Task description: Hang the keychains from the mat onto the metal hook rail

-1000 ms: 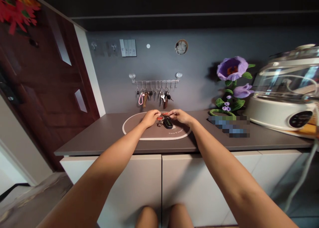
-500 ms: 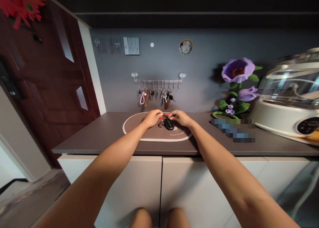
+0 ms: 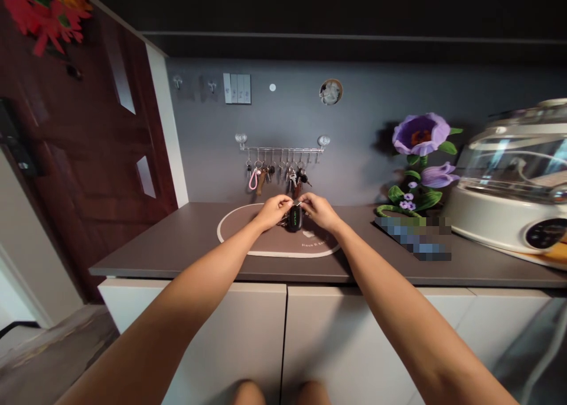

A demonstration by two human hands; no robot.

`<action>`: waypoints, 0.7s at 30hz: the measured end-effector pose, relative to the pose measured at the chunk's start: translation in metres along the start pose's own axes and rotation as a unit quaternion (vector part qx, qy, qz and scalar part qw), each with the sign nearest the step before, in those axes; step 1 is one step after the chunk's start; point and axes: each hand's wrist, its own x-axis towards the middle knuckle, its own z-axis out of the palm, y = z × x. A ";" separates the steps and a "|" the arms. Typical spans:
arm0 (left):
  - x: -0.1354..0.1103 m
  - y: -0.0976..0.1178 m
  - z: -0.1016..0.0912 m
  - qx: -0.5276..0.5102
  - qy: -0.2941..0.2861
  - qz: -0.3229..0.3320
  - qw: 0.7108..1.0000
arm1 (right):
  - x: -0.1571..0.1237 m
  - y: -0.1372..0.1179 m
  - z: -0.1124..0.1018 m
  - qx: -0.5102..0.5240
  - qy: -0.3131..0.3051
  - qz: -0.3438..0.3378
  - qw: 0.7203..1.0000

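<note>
My left hand (image 3: 273, 212) and my right hand (image 3: 319, 212) meet over the brown mat, fingertips pinched around a small, thin metal key ring (image 3: 297, 203). Below it hangs a black key fob (image 3: 296, 219) with green lettering, roughly upright between the two hands. Other metal pieces of the bunch show beside the fob near my left fingers, partly hidden by them. The oval mat (image 3: 239, 231) with a pale border lies under both hands on the dark countertop (image 3: 177, 239).
Behind the hands, a clear hook rail (image 3: 283, 150) on the wall holds several bunches of keys. Right of the mat are a blurred-out flat object (image 3: 414, 239), a purple artificial flower (image 3: 420, 136) and a white appliance (image 3: 500, 210) with a transparent cover. A dark red door (image 3: 88, 157) stands left.
The key fob has turned from slanted to nearly upright. My fingertips have come closer together, and the red-orange pieces between them no longer show. The view has tilted slightly upward.
</note>
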 end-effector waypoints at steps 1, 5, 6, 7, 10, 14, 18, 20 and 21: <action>-0.001 0.002 0.001 -0.013 -0.006 0.002 1.000 | 0.000 -0.001 0.001 0.008 0.008 0.005 1.000; -0.002 0.007 0.002 -0.035 -0.030 0.007 0.999 | 0.000 -0.003 0.003 0.052 0.029 0.018 0.998; -0.003 0.008 0.002 -0.032 -0.037 0.008 0.999 | 0.001 -0.004 0.004 0.069 0.029 0.022 0.997; -0.003 0.009 0.002 -0.029 -0.046 0.009 0.998 | 0.001 -0.004 0.004 0.087 0.027 0.027 0.995; -0.004 0.012 0.002 -0.036 -0.070 0.005 0.997 | 0.000 -0.005 0.005 0.137 0.020 0.038 0.990; -0.005 0.013 0.001 -0.105 -0.064 -0.022 0.992 | 0.000 -0.011 0.004 0.183 0.029 0.043 0.982; -0.002 0.012 -0.001 -0.150 -0.041 -0.041 0.987 | 0.001 -0.017 0.003 0.258 0.058 0.060 0.963; 0.000 0.011 -0.003 -0.165 -0.030 -0.054 0.984 | 0.001 -0.019 0.003 0.307 0.067 0.068 0.947; 0.001 0.011 -0.004 -0.171 -0.030 -0.057 0.983 | 0.002 -0.019 0.003 0.328 0.069 0.074 0.939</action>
